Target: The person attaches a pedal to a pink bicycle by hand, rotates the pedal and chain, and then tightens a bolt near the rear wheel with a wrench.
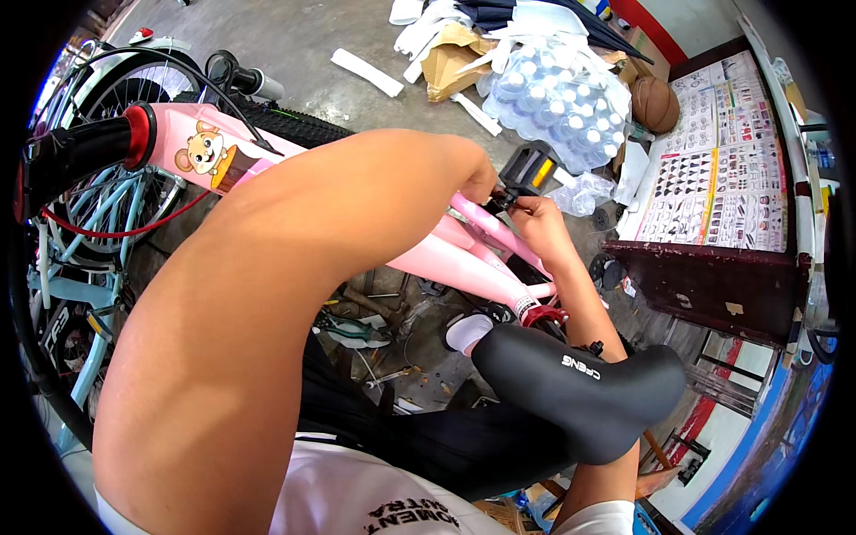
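A pink bicycle frame (459, 272) with a cartoon mouse sticker lies across my view. My left hand (477, 174) reaches over it to a black pedal (531, 166) with a yellow reflector; its fingers curl at the pedal's inner end, mostly hidden by my own arm. My right hand (539, 223) is just right of it, fingertips pinched on a small black part (505, 198) at the pedal's inner end. The black saddle (575, 392) is in front of my right forearm, low in the view.
Another bicycle (107, 223), light blue, stands at the left. Bundled water bottles (557, 102), torn cardboard (455, 62), foam strips and a basketball (654, 102) sit behind. A dark cabinet (695, 285) with a printed sheet on top is at the right. Tools (383, 379) lie scattered on the floor.
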Available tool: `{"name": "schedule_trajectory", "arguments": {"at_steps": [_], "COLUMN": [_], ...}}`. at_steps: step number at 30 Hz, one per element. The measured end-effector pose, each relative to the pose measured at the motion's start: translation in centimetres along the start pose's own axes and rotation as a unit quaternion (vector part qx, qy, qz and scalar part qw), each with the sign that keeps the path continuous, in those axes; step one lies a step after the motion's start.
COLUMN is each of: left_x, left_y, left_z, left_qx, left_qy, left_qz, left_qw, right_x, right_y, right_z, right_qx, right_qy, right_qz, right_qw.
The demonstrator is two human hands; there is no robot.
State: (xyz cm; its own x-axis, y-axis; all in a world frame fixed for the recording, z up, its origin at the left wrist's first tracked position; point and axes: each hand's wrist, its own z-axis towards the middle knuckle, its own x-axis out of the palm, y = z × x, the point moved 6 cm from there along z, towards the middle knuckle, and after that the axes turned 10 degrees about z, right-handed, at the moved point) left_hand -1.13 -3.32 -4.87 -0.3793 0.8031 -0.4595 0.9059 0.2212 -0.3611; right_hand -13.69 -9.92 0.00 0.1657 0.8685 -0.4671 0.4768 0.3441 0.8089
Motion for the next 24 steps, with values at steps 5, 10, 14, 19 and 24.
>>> {"name": "schedule_trajectory", "arguments": {"at_steps": [5,10,14,19,24], "left_x": [0.4,-0.9,0.0,-0.8,-2.2], "left_y": [1.9,0.4,1.1,0.5,0.9], "left_z": [-0.9,-2.9,-1.0,-1.5,-2.8], "left_qx": [-0.039,-0.044,0.001,-0.05,-0.04], "left_qy": [0.006,0.038,-0.043,-0.07,-0.067], "left_qz": [0.1,0.143,0.142,0.129,0.147], "left_qw": [0.994,0.988,0.989,0.988,0.986], "right_x": [1.0,1.4,1.1,0.5,0.4], "right_y": [1.6,1.5,-0.7,1.5,1.6], "right_z": [-0.7,-0.9,-0.2,-1.1,-1.2], "right_qx": [0.097,0.024,0.044,0.017,0.01], "right_qy": [0.014,0.034,0.033,0.027,0.043], "right_qz": [0.114,0.249,0.217,0.201,0.236], "right_qw": [0.989,0.968,0.975,0.979,0.971]}}
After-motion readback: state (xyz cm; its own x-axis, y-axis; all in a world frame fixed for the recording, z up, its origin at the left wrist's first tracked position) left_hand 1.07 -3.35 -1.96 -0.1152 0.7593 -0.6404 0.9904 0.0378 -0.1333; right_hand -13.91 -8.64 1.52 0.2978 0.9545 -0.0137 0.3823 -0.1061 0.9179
